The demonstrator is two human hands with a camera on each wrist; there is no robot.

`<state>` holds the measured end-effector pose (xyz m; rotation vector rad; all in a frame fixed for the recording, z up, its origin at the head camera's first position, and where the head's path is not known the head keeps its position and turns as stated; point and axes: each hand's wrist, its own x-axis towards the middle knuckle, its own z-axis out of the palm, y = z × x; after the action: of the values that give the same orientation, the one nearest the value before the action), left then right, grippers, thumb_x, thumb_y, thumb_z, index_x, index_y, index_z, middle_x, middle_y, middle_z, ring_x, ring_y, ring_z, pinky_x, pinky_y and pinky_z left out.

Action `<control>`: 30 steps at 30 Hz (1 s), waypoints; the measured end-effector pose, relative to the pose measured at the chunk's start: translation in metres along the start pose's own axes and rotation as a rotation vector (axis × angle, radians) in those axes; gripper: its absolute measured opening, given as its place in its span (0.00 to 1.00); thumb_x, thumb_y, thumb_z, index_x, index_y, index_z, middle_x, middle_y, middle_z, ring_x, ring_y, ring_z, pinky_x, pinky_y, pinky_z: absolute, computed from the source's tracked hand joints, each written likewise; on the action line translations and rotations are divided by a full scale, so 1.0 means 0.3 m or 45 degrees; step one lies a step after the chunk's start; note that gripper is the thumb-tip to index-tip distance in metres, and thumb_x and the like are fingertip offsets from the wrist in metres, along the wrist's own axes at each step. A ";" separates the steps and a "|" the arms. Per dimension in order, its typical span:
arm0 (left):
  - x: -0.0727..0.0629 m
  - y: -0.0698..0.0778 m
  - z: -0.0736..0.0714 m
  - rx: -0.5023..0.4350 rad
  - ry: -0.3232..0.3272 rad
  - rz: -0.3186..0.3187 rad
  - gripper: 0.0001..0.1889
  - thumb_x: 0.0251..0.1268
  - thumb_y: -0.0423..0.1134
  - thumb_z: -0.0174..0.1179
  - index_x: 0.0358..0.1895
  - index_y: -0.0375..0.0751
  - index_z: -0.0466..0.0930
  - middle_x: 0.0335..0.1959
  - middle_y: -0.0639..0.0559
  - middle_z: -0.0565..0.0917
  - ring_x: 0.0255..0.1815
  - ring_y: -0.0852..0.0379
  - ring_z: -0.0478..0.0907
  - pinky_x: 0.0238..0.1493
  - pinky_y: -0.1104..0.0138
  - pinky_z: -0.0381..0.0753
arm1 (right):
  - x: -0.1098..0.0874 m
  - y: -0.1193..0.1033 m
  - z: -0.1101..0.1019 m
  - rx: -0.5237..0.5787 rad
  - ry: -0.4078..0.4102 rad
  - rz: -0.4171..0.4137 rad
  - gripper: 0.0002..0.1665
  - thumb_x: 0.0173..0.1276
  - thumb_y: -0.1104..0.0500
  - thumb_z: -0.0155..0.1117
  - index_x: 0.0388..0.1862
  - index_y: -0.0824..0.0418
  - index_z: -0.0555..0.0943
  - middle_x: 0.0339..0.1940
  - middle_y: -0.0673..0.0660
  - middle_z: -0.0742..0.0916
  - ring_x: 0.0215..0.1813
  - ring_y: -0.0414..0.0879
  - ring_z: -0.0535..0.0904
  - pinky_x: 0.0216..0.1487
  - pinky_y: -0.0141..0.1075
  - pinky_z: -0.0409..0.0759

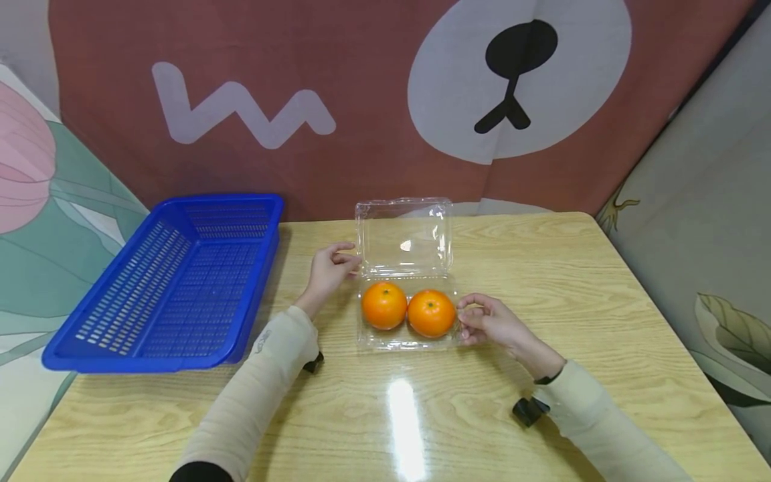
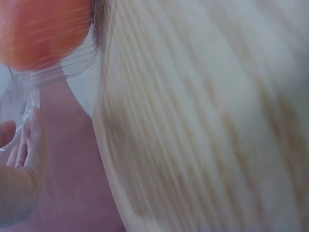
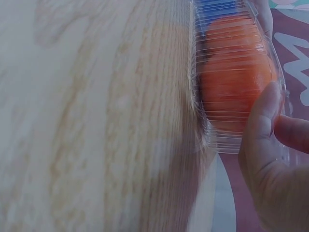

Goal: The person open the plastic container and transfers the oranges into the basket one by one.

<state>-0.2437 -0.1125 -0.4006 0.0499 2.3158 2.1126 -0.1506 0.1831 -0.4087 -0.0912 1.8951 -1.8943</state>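
A clear plastic clamshell box lies on the table with its lid raised at the back. Two oranges sit side by side in its base, a left orange and a right orange. My left hand is at the lid's left edge near the hinge, fingers fairly straight and fingertips right at the plastic; a gap shows between thumb and fingers in the left wrist view. At the base's right side, my right hand pinches the rim, thumb against the ribbed wall.
A blue plastic basket with perforated sides stands on the left of the wooden table, beside my left forearm. Behind the table hangs a brown cloth with a cartoon face. Patterned fabric borders both sides.
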 end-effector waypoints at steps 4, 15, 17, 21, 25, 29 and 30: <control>-0.003 0.001 0.004 0.037 -0.019 -0.048 0.17 0.56 0.19 0.55 0.51 0.19 0.71 0.41 0.28 0.78 0.28 0.61 0.77 0.41 0.52 0.79 | -0.002 -0.001 0.002 -0.003 -0.004 0.004 0.12 0.67 0.71 0.49 0.48 0.73 0.63 0.21 0.52 0.78 0.23 0.41 0.76 0.28 0.33 0.80; -0.009 -0.010 -0.009 -0.118 -0.114 -0.219 0.26 0.54 0.17 0.54 0.60 0.23 0.64 0.47 0.31 0.74 0.27 0.60 0.78 0.38 0.58 0.81 | 0.002 0.000 0.003 0.024 -0.011 -0.001 0.12 0.67 0.71 0.48 0.48 0.74 0.62 0.20 0.52 0.78 0.23 0.41 0.77 0.28 0.32 0.80; -0.009 -0.010 -0.011 -0.116 -0.120 -0.237 0.26 0.54 0.17 0.53 0.60 0.24 0.64 0.47 0.33 0.74 0.27 0.60 0.78 0.39 0.59 0.81 | 0.003 0.001 0.002 0.028 -0.011 -0.001 0.12 0.67 0.71 0.49 0.48 0.73 0.63 0.20 0.53 0.78 0.23 0.41 0.76 0.28 0.32 0.80; -0.013 -0.009 -0.014 -0.099 -0.146 -0.265 0.24 0.57 0.19 0.51 0.60 0.22 0.63 0.50 0.31 0.74 0.32 0.58 0.78 0.39 0.61 0.81 | 0.004 0.002 0.000 0.021 -0.012 -0.001 0.12 0.67 0.71 0.49 0.48 0.73 0.63 0.20 0.53 0.78 0.23 0.41 0.77 0.28 0.33 0.81; -0.020 -0.008 -0.017 -0.084 -0.190 -0.304 0.24 0.61 0.23 0.50 0.61 0.22 0.61 0.55 0.30 0.72 0.40 0.51 0.79 0.40 0.64 0.80 | 0.003 0.001 -0.002 0.013 -0.017 -0.002 0.13 0.67 0.71 0.49 0.49 0.74 0.62 0.20 0.52 0.79 0.23 0.41 0.77 0.28 0.33 0.81; -0.028 -0.005 -0.018 -0.077 -0.216 -0.332 0.24 0.64 0.26 0.50 0.62 0.22 0.59 0.56 0.31 0.71 0.44 0.47 0.79 0.42 0.63 0.80 | -0.001 -0.003 -0.004 0.010 -0.025 0.001 0.14 0.67 0.71 0.49 0.49 0.75 0.62 0.21 0.52 0.79 0.23 0.41 0.77 0.29 0.33 0.81; -0.029 -0.004 -0.018 -0.071 -0.221 -0.335 0.24 0.64 0.27 0.50 0.62 0.22 0.59 0.56 0.31 0.71 0.45 0.46 0.79 0.42 0.62 0.80 | -0.002 -0.005 -0.004 0.010 -0.028 0.000 0.14 0.67 0.71 0.49 0.49 0.75 0.62 0.21 0.52 0.79 0.23 0.41 0.77 0.29 0.33 0.81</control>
<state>-0.2351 -0.1184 -0.4014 -0.0661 2.0399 1.9583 -0.1509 0.1843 -0.4072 -0.1092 1.8729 -1.8928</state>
